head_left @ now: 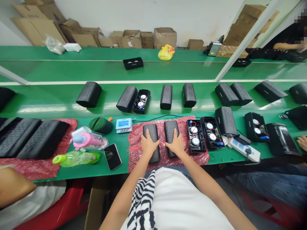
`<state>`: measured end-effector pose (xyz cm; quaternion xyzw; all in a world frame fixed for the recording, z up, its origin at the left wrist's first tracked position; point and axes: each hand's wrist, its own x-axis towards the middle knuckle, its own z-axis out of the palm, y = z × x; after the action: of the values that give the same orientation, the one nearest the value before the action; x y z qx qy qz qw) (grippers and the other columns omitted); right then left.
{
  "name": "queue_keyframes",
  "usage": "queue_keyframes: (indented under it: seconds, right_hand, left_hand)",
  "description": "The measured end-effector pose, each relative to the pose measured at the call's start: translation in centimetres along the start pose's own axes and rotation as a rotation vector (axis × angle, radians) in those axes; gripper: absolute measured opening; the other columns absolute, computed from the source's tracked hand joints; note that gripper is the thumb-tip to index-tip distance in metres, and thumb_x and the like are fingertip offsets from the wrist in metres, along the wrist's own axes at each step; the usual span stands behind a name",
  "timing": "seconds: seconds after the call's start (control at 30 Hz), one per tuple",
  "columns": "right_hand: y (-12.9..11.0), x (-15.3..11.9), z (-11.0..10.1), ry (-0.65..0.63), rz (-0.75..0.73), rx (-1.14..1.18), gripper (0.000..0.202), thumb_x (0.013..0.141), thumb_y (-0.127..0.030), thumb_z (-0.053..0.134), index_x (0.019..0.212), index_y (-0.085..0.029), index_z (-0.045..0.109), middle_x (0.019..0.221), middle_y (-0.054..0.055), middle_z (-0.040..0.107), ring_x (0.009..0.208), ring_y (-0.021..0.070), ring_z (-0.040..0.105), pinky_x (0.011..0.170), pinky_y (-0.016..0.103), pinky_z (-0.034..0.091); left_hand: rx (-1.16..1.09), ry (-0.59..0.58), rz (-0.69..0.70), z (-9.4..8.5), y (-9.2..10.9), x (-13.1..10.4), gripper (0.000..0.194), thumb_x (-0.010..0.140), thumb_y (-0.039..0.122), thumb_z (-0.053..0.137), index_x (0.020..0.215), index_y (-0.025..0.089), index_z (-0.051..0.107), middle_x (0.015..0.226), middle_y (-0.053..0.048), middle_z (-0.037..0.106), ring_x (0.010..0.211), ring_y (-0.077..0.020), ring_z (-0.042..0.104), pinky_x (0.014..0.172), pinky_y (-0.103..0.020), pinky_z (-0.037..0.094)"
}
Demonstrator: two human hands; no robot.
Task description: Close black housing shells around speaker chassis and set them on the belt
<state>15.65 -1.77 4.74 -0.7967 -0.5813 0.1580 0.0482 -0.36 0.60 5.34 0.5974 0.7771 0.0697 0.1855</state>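
Two black speakers with rounded casings lie side by side on red bubble wrap (136, 140) in front of me. My left hand (149, 144) rests over the left speaker (155, 156), its thumb and fingers spread around the casing. Over the right speaker (169, 126) my right hand (176, 143) grips in the same way. Beside it on the wrap stands an opened speaker half (196, 147) with two round silver drivers showing. Another opened half (209, 135), with red and blue wiring, is just right of that.
Left of the wrap are a phone (112, 157), a green bottle (76, 158), a pink bottle (90, 141) and a small meter with a blue screen (124, 125). A power strip (244, 149) lies to the right. Several speakers line the green belt (148, 76) behind. Co-workers sit on both sides.
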Motion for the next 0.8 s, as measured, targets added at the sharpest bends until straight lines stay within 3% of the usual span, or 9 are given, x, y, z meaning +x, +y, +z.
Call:
queue_keyframes:
  seconds: [0.63, 0.73, 0.8]
  right_hand:
    - [-0.1, 0.0, -0.6, -0.055, 0.011, 0.036, 0.108, 0.067, -0.057, 0.065, 0.146, -0.018, 0.003, 0.136, 0.023, 0.03, 0.117, 0.0352, 0.042, 0.093, 0.04, 0.035]
    - [-0.1, 0.1, -0.3, -0.073, 0.021, 0.04, 0.108, 0.067, -0.056, 0.066, 0.146, -0.019, 0.003, 0.14, 0.023, 0.026, 0.122, 0.0362, 0.039, 0.095, 0.042, 0.034]
    - [-0.2, 0.1, -0.1, -0.072, 0.018, 0.043, 0.108, 0.068, -0.056, 0.066, 0.146, -0.018, 0.003, 0.145, 0.024, 0.02, 0.13, 0.0386, 0.03, 0.099, 0.046, 0.03]
  left_hand:
    - [0.016, -0.027, 0.014, -0.2, 0.1, -0.5, 0.101, 0.068, 0.054, 0.063, 0.146, 0.018, 0.011, 0.141, -0.024, 0.031, 0.125, -0.0363, 0.042, 0.098, -0.043, 0.037]
    - [0.073, -0.003, 0.021, 0.1, 0.3, -0.4, 0.101, 0.068, 0.055, 0.062, 0.146, 0.017, 0.011, 0.145, -0.026, 0.024, 0.131, -0.0381, 0.033, 0.103, -0.048, 0.031]
    - [0.114, -0.033, 0.014, -0.1, 0.6, -0.2, 0.103, 0.067, 0.057, 0.061, 0.146, 0.016, 0.01, 0.149, -0.027, 0.014, 0.137, -0.0412, 0.019, 0.106, -0.056, 0.023]
